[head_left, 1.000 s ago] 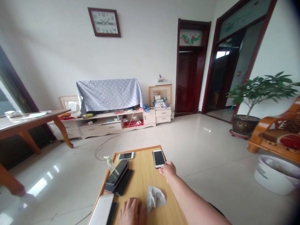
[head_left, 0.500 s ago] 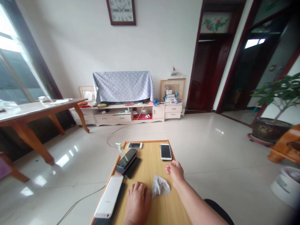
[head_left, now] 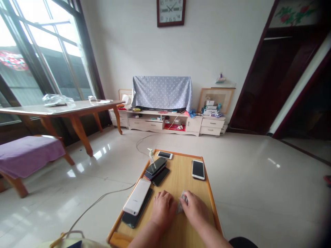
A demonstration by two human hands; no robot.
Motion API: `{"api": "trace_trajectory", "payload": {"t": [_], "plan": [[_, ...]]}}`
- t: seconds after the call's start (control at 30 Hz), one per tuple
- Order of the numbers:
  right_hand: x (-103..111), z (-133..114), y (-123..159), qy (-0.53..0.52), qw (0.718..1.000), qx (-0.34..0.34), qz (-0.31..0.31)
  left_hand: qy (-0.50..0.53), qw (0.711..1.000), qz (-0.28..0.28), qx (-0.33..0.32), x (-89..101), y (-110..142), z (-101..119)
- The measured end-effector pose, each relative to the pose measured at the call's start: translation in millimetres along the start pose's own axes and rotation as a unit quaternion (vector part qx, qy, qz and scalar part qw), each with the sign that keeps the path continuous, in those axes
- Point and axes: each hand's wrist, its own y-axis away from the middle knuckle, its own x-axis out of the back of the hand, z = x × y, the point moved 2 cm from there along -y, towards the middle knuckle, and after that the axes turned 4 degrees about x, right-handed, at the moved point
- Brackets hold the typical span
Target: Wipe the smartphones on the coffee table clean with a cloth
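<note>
- My right hand (head_left: 195, 207) closes on the crumpled wipe (head_left: 183, 201); left hand (head_left: 162, 208) beside it, grip unclear
- Bunching the wipe, seemingly; next, lift it off the board (head_left: 181, 172)

Window (head_left: 43, 44) daylight, floor (head_left: 99, 155) glare, warped edges

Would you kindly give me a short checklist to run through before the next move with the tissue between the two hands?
Left hand touching the tissue: ok.
Right hand touching the tissue: ok.
Tissue's shape: cannot tell, the hands hide most of it.
White phone resting on the dark phone: ok.
Pump bottle upright: ok.
Lone phone apart from the right hand: ok.
</note>
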Motion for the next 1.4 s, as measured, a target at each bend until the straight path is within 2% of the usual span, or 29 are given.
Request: {"api": "trace_trajectory", "payload": {"t": [0.2,0.37,0.47,0.6,0.8,1.07,1.4], "plan": [[-7.0,8.2,-20.3,0.076,0.997,-0.016,-0.030,0.010,1.000,-0.025,0.008,1.4,-17.1,-7.2],[-10.8,18.1,-26.8,0.075,0.997,-0.029,-0.007,-0.006,1.000,0.003,0.019,11.7,-37.3,-12.8],[-14.0,21.4,-26.6,0.065,0.998,-0.009,0.013,-0.033,0.998,0.038,0.038,21.2,-59.8,-20.8],[-16.0,24.5,-28.5,0.062,0.998,0.005,0.025,-0.087,0.988,0.077,0.098,31.0,-98.8,-37.6],[-18.3,30.2,-33.0,0.053,0.998,0.012,0.043,-0.156,0.970,0.072,0.175,35.7,-138.9,-62.5],[-23.2,38.7,-36.4,0.041,0.998,0.008,0.043,-0.190,0.957,0.030,0.218,32.5,-150.0,-80.3],[-14.4,35.6,-39.8,0.013,0.999,0.005,0.034,-0.207,0.954,0.012,0.219,32.3,-152.3,-73.8]]}}
